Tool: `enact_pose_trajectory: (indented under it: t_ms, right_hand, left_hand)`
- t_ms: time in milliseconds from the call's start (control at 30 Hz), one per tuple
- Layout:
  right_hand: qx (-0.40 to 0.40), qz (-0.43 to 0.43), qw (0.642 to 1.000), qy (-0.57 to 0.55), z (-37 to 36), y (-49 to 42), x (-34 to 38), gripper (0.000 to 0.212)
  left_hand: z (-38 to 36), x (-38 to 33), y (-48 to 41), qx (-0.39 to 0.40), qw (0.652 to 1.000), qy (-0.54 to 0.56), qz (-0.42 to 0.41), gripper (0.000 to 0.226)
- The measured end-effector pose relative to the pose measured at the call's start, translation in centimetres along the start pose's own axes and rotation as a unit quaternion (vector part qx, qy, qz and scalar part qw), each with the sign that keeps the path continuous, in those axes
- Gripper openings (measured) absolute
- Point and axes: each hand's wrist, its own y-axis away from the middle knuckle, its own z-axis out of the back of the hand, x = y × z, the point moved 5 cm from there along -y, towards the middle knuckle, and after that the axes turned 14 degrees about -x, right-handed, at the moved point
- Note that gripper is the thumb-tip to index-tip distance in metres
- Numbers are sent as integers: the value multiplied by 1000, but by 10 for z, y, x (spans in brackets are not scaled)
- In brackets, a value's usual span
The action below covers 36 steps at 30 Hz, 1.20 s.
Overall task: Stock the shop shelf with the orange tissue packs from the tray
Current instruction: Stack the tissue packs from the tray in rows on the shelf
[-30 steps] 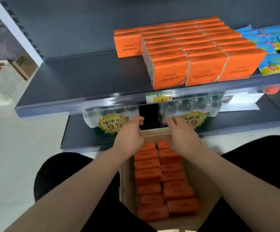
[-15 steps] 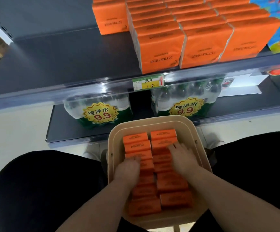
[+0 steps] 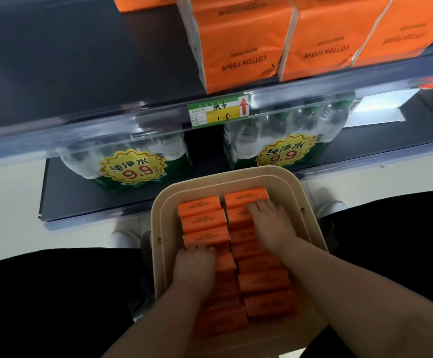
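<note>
A beige tray [image 3: 225,174] sits between my knees, holding two columns of orange tissue packs [image 3: 199,206]. My left hand [image 3: 194,264] is in the left column, its fingers curled down over the edge of a pack partway along. My right hand [image 3: 269,226] lies on the right column, with its fingers stretched flat toward the far pack. Rows of larger orange tissue packs [image 3: 238,47] stand on the dark shelf [image 3: 81,73] above. The shelf's left part is bare.
Under the upper shelf, two shrink-wrapped packs of water bottles [image 3: 132,166] stand on the lower shelf behind yellow 9.9 stickers. A green and yellow price tag [image 3: 218,112] hangs on the shelf rail. My black-trousered knees [image 3: 42,293] flank the tray, and a white shoe [image 3: 122,239] shows beside it.
Both hands have dropped from the tray's far rim into the tray and now lie on the packs. The view has tilted down and closer, and the right hand has slid further forward.
</note>
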Motion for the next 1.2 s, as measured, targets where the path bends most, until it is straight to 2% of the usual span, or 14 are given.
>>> enact_pose_trajectory:
  t_ms: [100,200,367,467,700,833,1000,1200]
  right_hand:
    - [-8,20,998,54,-5,-4,10,36]
    - [-12,21,997,79,-7,-2,14,30]
    - [20,-41,998,53,0,9,3,27]
    - [15,-44,999,27,16,14,2,27]
    - [-90,-25,995,18,89,26,15,35]
    - [-173,7,985,2,146,38,27,38]
    - [-287,28,958,-2,219,51,33,37]
    - [-411,15,911,-21,308,42,32,42]
  left_hand:
    - [7,11,4,3,991,113,71,37]
    - [8,18,5,-7,980,170,101,37]
    - [11,17,7,-18,980,172,99,35]
    - [22,12,11,-36,983,157,87,30]
    - [72,24,34,-138,965,180,132,26]
    - [111,35,53,-202,953,186,129,32]
    - [180,39,75,-334,906,240,103,31]
    - [271,49,83,-468,846,235,102,32]
